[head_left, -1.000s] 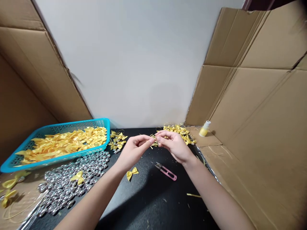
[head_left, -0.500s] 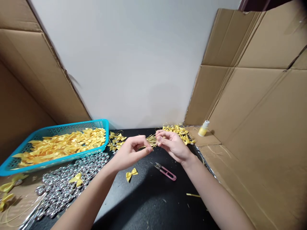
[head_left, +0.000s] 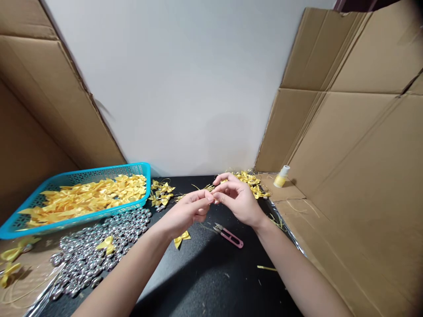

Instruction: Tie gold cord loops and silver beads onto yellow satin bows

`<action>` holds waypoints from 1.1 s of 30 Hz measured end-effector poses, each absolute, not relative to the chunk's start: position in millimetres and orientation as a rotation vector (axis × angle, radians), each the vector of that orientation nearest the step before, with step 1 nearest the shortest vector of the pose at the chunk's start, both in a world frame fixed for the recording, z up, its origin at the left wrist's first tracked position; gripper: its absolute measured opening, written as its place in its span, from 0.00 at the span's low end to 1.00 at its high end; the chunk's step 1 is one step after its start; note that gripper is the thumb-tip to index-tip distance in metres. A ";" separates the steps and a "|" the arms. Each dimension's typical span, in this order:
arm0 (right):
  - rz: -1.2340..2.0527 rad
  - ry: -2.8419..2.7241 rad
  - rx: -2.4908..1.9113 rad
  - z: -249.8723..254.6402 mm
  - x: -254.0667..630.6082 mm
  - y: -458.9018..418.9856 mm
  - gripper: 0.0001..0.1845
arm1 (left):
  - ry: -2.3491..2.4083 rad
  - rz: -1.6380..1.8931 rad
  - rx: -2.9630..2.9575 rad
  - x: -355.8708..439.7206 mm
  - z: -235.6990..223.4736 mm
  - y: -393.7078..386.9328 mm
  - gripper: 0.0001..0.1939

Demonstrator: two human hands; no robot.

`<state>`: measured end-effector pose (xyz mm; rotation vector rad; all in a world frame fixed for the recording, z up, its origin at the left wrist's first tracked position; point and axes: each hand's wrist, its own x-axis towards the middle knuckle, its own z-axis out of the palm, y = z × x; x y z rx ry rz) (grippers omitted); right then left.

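My left hand (head_left: 188, 212) and my right hand (head_left: 238, 200) meet above the black table top (head_left: 211, 281), fingertips pinched together. Between them runs a thin gold thread (head_left: 198, 190), pulled from a bunch of gold threads lying just behind the hands. The left hand's fingers are curled shut around the thread's end. The right hand pinches it with thumb and forefinger, the other fingers raised. A single yellow ribbon bow (head_left: 182, 238) lies on the table under my left wrist. Pink thread snips (head_left: 229, 235) lie below my right hand.
A blue plastic basket (head_left: 59, 225) at the left holds many yellow bows. Several silver beads (head_left: 99, 246) are heaped in front of it. Finished bows lie at the back (head_left: 251, 181). A small yellow bottle (head_left: 281, 176) stands at the right. Cardboard walls (head_left: 357, 145) enclose both sides.
Both hands have dropped slightly and come closer together. The left hand has curled tighter around the thread, and the gold bunch now lies behind the fingers.
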<state>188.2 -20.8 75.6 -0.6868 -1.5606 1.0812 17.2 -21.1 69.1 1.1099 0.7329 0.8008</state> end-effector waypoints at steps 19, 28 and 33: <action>1.107 -1.534 -0.712 74.4 194.8 -15.2 0.14 | 1.044 1.044 1.441 24.0 72.9 -24.5 0.15; 1.434 -1.355 -0.742 74.2 195.9 -16.7 0.19 | 1.096 1.045 1.494 22.0 68.5 -21.9 0.18; 1.639 -1.178 -0.695 72.2 195.6 -13.2 0.19 | 1.091 1.062 1.481 20.3 66.3 -21.2 0.18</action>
